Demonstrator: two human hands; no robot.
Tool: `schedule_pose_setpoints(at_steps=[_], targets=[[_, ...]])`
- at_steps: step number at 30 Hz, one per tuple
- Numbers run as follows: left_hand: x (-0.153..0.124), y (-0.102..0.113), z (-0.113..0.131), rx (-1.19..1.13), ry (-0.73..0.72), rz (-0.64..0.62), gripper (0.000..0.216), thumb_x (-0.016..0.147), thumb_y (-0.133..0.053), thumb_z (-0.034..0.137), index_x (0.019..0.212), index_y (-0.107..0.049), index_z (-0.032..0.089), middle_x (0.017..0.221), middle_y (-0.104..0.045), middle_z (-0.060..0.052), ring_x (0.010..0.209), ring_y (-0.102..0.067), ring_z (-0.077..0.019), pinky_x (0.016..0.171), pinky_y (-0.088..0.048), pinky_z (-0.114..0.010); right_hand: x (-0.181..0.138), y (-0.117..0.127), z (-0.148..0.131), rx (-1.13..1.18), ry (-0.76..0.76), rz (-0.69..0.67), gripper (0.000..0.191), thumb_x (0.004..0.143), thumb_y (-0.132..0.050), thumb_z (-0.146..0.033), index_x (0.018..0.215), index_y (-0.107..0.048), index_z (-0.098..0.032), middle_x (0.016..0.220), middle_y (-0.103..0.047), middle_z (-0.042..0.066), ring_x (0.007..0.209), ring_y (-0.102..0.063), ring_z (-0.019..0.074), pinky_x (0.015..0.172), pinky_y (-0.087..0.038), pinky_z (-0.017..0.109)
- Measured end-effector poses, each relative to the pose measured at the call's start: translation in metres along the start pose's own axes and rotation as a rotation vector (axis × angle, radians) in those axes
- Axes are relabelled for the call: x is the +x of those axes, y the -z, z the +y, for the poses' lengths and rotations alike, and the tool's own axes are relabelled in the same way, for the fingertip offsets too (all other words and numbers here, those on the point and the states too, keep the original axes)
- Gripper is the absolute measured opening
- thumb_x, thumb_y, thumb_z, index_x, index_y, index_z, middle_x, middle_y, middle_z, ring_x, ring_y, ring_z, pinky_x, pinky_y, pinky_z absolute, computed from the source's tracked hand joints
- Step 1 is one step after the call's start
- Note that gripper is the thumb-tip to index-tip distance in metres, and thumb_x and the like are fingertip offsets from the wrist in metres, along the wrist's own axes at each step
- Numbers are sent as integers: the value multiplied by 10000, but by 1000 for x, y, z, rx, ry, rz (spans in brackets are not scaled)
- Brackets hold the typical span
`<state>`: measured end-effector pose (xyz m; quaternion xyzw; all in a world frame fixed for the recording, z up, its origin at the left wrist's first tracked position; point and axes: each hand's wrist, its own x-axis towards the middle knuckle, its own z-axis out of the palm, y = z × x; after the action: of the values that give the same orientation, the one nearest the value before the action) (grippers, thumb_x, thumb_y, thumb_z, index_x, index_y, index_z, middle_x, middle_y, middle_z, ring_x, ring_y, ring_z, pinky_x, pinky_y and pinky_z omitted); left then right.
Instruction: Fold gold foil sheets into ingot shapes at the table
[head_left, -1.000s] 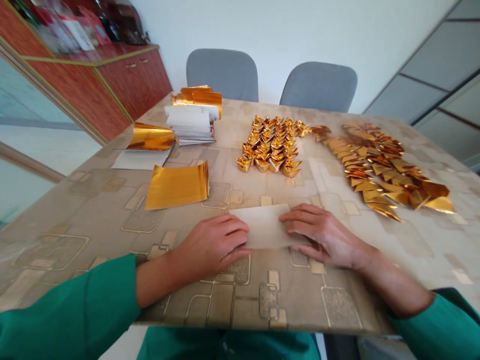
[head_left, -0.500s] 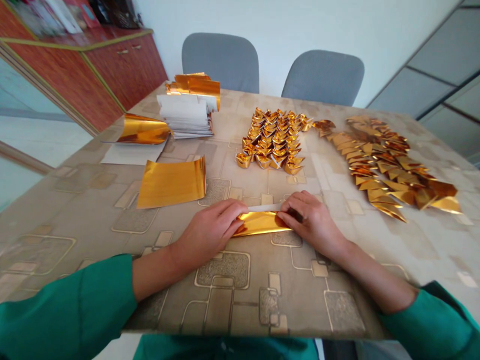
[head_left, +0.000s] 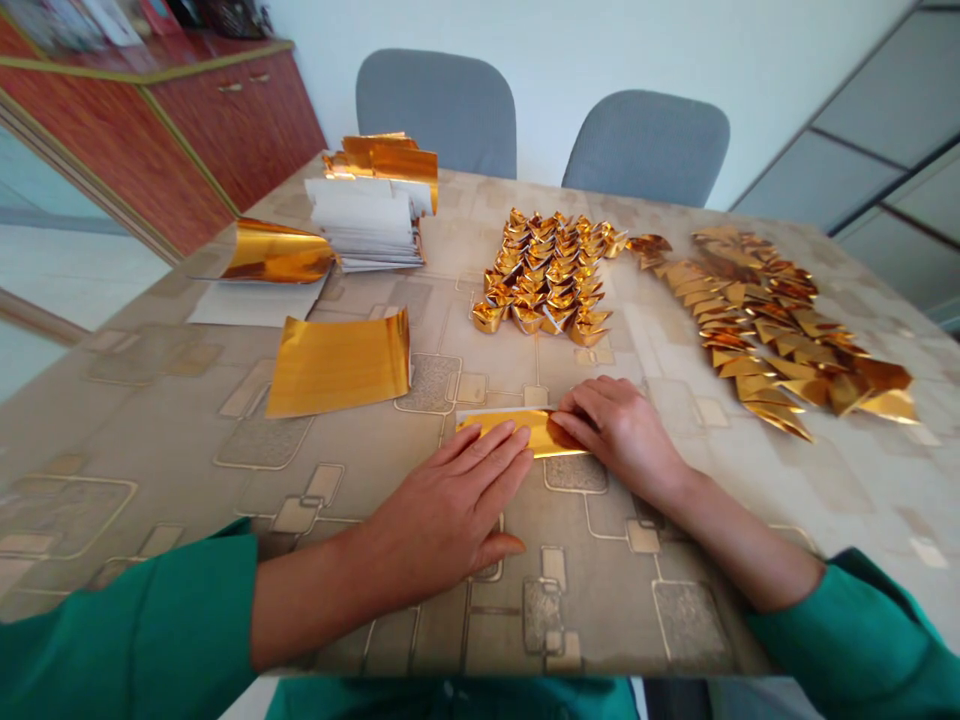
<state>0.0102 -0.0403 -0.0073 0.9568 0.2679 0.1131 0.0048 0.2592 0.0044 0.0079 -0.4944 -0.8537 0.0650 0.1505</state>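
Observation:
A gold foil sheet [head_left: 517, 430], folded lengthwise into a narrow strip with a white edge showing, lies on the patterned table [head_left: 150, 430] in front of me. My left hand [head_left: 450, 515] lies flat with fingers stretched out, its fingertips pressing on the strip's near edge. My right hand [head_left: 619, 435] is closed in a pinch on the strip's right end.
A loose gold sheet [head_left: 341, 362] lies to the left. Behind it are a curled gold sheet [head_left: 277, 252] and a stack of white-backed sheets [head_left: 371, 210]. Several folded gold ingots [head_left: 551, 275] sit mid-table; folded gold triangles [head_left: 772, 325] spread to the right. Two grey chairs [head_left: 645, 145] stand beyond.
The sheet, white side up a second ago, has been folded over so gold shows. My left hand has since flattened and slid down onto the strip; my right hand stays at its right end.

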Motion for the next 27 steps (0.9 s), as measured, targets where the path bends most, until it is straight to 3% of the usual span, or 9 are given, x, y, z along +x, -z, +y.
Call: schedule_pose_setpoints(at_steps=[8, 18, 27], targets=[[-2, -1, 0, -35, 37, -41, 804, 905, -500, 614, 1471, -354, 61, 1545, -381, -184, 1441, -327, -325, 1175, -215, -467, 2, 0, -2, -71, -6, -23, 201, 943, -597, -268, 779, -618, -155, 757, -638, 53, 732, -574, 188, 714, -367, 307], [-1, -1, 0, -55, 49, -59, 732, 931, -429, 618, 1429, -424, 82, 1532, -387, -210, 1420, -344, -382, 1152, -197, -563, 4, 2, -4, -82, -6, -41, 185, 937, -598, -249, 776, -615, -158, 742, -637, 45, 727, -577, 186, 701, -355, 302], [3, 5, -3, -120, 83, -100, 744, 904, -486, 615, 1475, -377, 151, 1560, -364, -156, 1430, -317, -347, 1169, -187, -548, 6, 0, -2, -61, -4, -12, 172, 912, -606, -215, 748, -612, -163, 714, -630, 29, 693, -565, 170, 689, -363, 300]])
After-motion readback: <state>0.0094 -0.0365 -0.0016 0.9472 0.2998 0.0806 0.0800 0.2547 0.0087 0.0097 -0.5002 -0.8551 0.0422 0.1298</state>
